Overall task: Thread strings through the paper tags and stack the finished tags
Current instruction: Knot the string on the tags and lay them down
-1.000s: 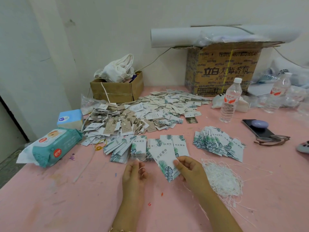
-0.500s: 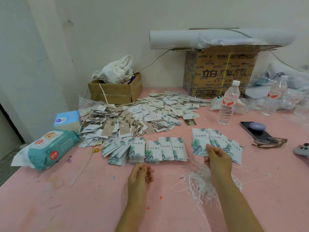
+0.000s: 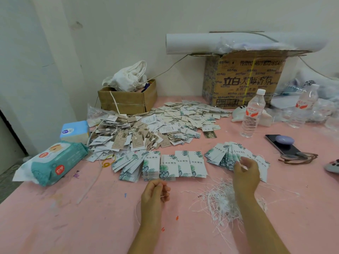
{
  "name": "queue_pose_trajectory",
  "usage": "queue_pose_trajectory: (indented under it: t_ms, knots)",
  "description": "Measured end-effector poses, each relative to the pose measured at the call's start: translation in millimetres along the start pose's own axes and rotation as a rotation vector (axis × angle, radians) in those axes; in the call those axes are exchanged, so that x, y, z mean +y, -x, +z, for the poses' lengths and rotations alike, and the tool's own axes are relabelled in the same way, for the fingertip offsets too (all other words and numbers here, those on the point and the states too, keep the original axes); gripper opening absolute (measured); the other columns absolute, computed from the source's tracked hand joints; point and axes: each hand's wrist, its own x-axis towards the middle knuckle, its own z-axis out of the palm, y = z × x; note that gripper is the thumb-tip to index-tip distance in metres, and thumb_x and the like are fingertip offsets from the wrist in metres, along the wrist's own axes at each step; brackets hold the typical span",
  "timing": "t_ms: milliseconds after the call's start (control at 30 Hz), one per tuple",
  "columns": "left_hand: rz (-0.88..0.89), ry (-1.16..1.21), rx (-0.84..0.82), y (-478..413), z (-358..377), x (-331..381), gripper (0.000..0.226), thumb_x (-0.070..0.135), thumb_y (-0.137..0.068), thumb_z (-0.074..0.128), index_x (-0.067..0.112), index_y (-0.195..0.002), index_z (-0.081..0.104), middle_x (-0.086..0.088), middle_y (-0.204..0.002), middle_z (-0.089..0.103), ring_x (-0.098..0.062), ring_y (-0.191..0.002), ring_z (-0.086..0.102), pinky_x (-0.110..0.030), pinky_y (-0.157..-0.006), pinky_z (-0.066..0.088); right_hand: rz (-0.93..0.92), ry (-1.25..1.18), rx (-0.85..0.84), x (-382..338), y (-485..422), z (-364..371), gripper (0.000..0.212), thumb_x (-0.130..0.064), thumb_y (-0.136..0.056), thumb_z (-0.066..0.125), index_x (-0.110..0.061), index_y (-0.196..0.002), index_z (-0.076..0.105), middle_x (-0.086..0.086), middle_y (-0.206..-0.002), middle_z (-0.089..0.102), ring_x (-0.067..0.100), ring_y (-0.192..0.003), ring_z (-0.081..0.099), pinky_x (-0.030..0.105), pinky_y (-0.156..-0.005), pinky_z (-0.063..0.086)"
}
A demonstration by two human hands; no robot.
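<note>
1. Light: dim, soft and even, source out of view. Cool greenish cast on wall (image 3: 110, 24) and bench (image 3: 55, 226).
2. Shadows: faint, soft-edged, close under objects.
3. Glare: small highlights on bottle (image 3: 252, 114).
4. Distortion: wide-angle bowing at edges; wall corner leans.
5. Sharpness: centre fair, right edge soft, small print on tags (image 3: 165, 129) smeared.

Two bare forearms — left hand (image 3: 155, 192) and right hand (image 3: 246, 176) bare as well, fingers slender.

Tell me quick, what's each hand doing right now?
Left hand: closed, pinching a white string.
Right hand: curled over the fanned tags; whether it grips anything cannot be told.
</note>
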Motion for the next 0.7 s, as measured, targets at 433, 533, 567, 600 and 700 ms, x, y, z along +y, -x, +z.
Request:
queue_pose_trajectory:
  t_ms: [433,533,567,600,700]
  knots:
    - [-0.005,-0.014,-0.007,-1.6,-1.6,-2.1,0.024,-0.005,-0.097,0.045,0.002,-0.083,0.063,-0.004,-0.061,0.064,-0.008,-0.053,0.054,-0.021,-0.054,0.045,-0.555,0.697,-0.764,-4.3,51.1,29.8,0.048,-0.030,-0.098,0.051,-0.023,-0.144,0.040,0.000,-0.155,0.030,0.016,-0.146,0.020,0.032,-0.117,0.019]
    - [-0.013,0.001,-0.005,-2.3,-1.4,-1.9,0.025,-0.005,-0.097,0.045,0.002,-0.081,0.063,-0.004,-0.060,0.063,-0.007,-0.052,0.054,-0.020,-0.052,0.045,-0.605,0.684,-0.757,0.3,51.4,24.9,0.049,-0.033,-0.094,0.058,-0.025,-0.141,0.046,-0.003,-0.152,0.037,0.014,-0.145,0.023,0.033,-0.117,0.019]
    - [-0.015,0.003,-0.009,-2.2,-1.1,-1.8,0.025,-0.004,-0.097,0.045,0.002,-0.081,0.062,-0.003,-0.059,0.063,-0.007,-0.052,0.054,-0.019,-0.051,0.045,-0.604,0.661,-0.745,1.1,51.6,23.2,0.047,-0.030,-0.093,0.060,-0.025,-0.138,0.049,-0.002,-0.150,0.040,0.015,-0.144,0.025,0.033,-0.116,0.020]
    - [-0.015,0.004,-0.012,-1.9,-0.9,-1.7,0.025,-0.004,-0.097,0.045,0.002,-0.081,0.062,-0.003,-0.059,0.063,-0.006,-0.051,0.054,-0.018,-0.050,0.045,-0.593,0.621,-0.724,1.3,52.1,21.3,0.045,-0.025,-0.091,0.063,-0.023,-0.135,0.053,-0.001,-0.146,0.045,0.017,-0.142,0.030,0.033,-0.114,0.022]
    - [-0.012,-0.005,-0.012,-0.6,-0.9,-1.5,0.025,-0.003,-0.097,0.045,0.003,-0.081,0.062,-0.003,-0.059,0.063,-0.007,-0.052,0.053,-0.018,-0.051,0.045,-0.615,0.494,-0.639,-1.8,54.9,15.1,0.040,-0.009,-0.079,0.075,-0.019,-0.117,0.068,0.005,-0.119,0.068,0.027,-0.116,0.058,0.038,-0.097,0.043]
